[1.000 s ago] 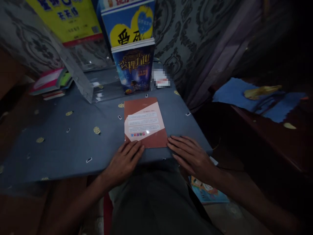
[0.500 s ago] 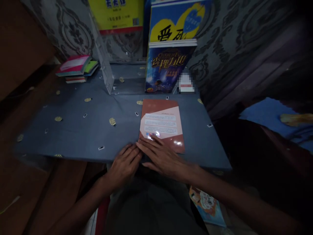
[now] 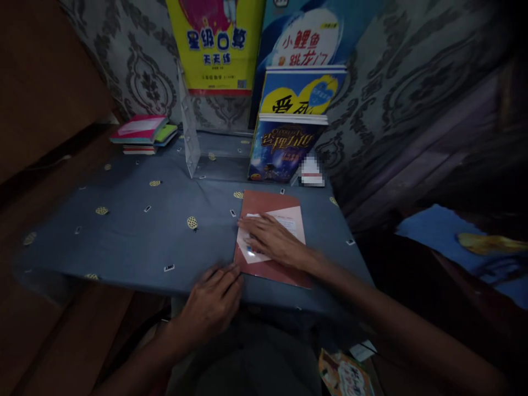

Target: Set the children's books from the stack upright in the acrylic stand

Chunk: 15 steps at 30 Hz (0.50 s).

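A closed book (image 3: pixel 274 272) with a brown and pale pink cover lies flat near the front edge of the cloth-covered table (image 3: pixel 132 236). Across its printed middle rests my right hand (image 3: pixel 274 239), fingers stretched out towards the book's left edge. My left hand (image 3: pixel 216 297) lies at the table's front edge, its fingertips by the book's lower left corner. The left fingers are loosely bent and lie side by side; nothing shows in them.
Behind the book, a clear acrylic stand (image 3: pixel 190 137) holds several upright books, among them a dark blue one (image 3: pixel 280 148) and a yellow one (image 3: pixel 214 60). A small book stack (image 3: pixel 142 132) sits at the back left. A colourful packet (image 3: pixel 344 374) is below the table.
My right hand has slid up from the book's lower left corner onto its middle. The left hand stays by the corner. The view has tilted up, showing more of the stand.
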Each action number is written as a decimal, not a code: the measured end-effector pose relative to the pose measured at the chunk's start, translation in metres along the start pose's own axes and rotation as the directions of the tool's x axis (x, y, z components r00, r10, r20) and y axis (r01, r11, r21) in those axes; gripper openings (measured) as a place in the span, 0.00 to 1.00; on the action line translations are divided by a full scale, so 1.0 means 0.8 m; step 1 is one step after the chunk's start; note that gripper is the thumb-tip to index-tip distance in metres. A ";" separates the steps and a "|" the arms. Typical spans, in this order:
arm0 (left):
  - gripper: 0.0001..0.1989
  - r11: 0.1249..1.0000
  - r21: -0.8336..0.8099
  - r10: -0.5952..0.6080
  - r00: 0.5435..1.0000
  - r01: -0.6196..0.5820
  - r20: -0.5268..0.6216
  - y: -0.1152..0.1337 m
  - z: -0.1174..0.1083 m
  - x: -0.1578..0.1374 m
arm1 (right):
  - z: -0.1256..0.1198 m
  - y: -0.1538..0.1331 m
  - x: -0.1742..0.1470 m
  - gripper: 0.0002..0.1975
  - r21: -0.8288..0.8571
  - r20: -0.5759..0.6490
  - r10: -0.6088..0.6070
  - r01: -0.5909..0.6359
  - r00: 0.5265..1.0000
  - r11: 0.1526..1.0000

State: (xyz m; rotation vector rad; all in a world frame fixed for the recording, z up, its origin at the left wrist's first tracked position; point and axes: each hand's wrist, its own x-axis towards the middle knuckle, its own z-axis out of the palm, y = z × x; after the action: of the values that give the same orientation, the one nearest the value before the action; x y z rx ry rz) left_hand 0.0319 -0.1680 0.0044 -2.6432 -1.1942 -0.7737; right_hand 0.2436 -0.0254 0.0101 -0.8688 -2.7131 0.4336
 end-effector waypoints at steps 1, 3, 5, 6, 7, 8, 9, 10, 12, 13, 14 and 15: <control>0.12 1.000 0.006 -0.005 1.000 0.005 -0.007 0.001 0.001 0.000 | -0.004 0.012 0.011 0.23 -0.009 0.005 0.024 -0.024 1.000 1.000; 0.12 1.000 0.018 -0.009 1.000 0.010 -0.016 0.002 0.001 0.000 | -0.009 0.035 0.033 0.23 -0.019 -0.013 0.077 -0.077 0.997 0.997; 0.12 1.000 0.025 -0.009 1.000 0.010 -0.014 0.003 0.001 0.000 | -0.011 0.055 0.051 0.24 -0.012 -0.055 0.132 -0.133 0.990 0.991; 0.12 1.000 0.026 -0.010 1.000 0.011 -0.020 0.004 0.001 0.001 | -0.009 0.063 0.059 0.24 -0.004 -0.074 0.152 -0.153 0.986 0.988; 0.12 1.000 0.023 -0.014 0.999 0.014 -0.031 0.005 0.000 0.001 | -0.007 0.070 0.065 0.24 0.004 -0.092 0.168 -0.169 0.981 0.986; 0.11 1.000 0.016 -0.022 0.999 0.022 -0.038 0.006 0.000 0.002 | -0.005 0.076 0.070 0.23 0.009 -0.107 0.178 -0.178 0.978 0.984; 0.11 0.999 0.006 -0.034 0.998 0.034 -0.044 0.006 0.000 0.004 | -0.003 0.080 0.073 0.23 0.012 -0.117 0.180 -0.180 0.977 0.984; 0.11 0.999 -0.009 -0.051 0.998 0.050 -0.046 0.006 0.000 0.007 | -0.001 0.082 0.075 0.23 0.015 -0.122 0.175 -0.175 0.977 0.984; 0.10 0.993 -0.065 -0.097 0.995 0.096 -0.013 0.000 0.001 0.015 | -0.001 0.083 0.073 0.24 0.015 -0.118 0.169 -0.169 0.978 0.986; 0.11 0.988 -0.093 -0.127 0.992 0.127 0.012 -0.006 0.003 0.021 | -0.003 0.081 0.069 0.25 0.011 -0.114 0.176 -0.176 0.978 0.984; 0.12 0.982 -0.105 -0.156 0.987 0.158 0.029 -0.014 0.007 0.028 | -0.005 0.078 0.063 0.25 0.002 -0.112 0.192 -0.193 0.975 0.981; 0.13 0.978 -0.096 -0.181 0.983 0.184 0.038 -0.024 0.013 0.035 | -0.008 0.075 0.055 0.26 -0.014 -0.120 0.219 -0.223 0.968 0.975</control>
State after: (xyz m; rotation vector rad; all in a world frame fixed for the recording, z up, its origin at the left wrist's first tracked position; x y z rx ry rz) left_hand 0.0376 -0.1333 0.0081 -2.6583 -1.4587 -0.8472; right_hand 0.2425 0.0490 0.0013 -1.1727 -2.5305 0.3762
